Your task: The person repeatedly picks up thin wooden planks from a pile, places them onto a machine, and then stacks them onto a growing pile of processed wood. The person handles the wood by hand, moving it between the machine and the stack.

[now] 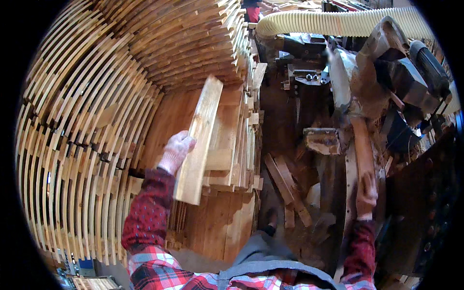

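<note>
My left hand point(177, 151), in a light knitted glove, grips a pale wooden board point(203, 128) by its left edge. The board is tilted, held above a stack of wooden boards point(221, 159). Over on the right, my right hand point(367, 194) is closed on the near end of another wooden board point(362, 150), somewhat blurred. This second board lies lengthwise along a metal rail point(351, 193), its far end under the hood of a woodworking machine point(350, 77).
Tall stacks of boards point(82, 130) curve along the left and far side. A ribbed hose point(338, 23) crosses above the machine. Loose wood pieces point(285, 186) lie on the floor near my foot point(272, 217). Another person point(252, 10) is partly visible at the far edge.
</note>
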A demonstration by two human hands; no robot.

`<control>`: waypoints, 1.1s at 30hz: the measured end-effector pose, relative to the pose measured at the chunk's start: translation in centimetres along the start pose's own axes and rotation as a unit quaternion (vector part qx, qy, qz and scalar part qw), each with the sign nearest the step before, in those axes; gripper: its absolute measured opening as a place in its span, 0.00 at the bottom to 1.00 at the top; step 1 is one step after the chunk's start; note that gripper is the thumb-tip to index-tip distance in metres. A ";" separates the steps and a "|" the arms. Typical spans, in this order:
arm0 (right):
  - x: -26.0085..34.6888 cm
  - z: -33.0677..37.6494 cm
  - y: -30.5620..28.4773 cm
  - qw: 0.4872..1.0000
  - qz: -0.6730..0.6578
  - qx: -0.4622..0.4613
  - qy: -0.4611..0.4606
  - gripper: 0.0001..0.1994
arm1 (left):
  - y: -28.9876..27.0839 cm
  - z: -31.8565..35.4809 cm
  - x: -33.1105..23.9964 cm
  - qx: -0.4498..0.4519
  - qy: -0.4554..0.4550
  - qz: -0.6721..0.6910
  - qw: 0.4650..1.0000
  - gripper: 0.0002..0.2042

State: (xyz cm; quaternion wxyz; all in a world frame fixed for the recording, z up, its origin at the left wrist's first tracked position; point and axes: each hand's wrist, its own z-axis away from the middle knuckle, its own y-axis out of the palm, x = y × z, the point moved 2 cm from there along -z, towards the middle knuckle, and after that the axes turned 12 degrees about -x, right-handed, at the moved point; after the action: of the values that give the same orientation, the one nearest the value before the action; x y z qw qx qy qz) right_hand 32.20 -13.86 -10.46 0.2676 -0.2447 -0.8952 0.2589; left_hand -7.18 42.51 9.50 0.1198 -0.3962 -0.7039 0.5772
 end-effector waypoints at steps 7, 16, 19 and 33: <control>27.2 -1.7 -10.5 0.917 -0.311 0.232 -0.094 0.52 | 8.0 20.0 -18.3 -0.053 -0.129 0.465 0.874 0.13; 11.2 21.0 -29.5 0.990 -0.033 0.116 0.078 0.44 | 7.9 9.0 -14.1 -0.054 0.037 0.154 0.986 0.42; 9.4 22.7 -29.4 0.981 0.020 0.135 0.138 0.40 | 7.5 0.6 -1.1 -0.019 -0.148 -0.145 0.978 0.53; -0.2 -0.8 1.6 0.998 -0.030 -0.024 0.050 0.26 | 1.6 3.3 7.2 -0.089 -0.033 0.033 0.995 0.13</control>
State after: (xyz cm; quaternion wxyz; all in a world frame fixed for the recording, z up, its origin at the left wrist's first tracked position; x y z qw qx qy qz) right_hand 33.32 -12.55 -10.89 0.3141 -0.2369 -0.8935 0.2167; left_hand -13.29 45.15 4.99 0.0421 -0.4088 -0.7427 0.5287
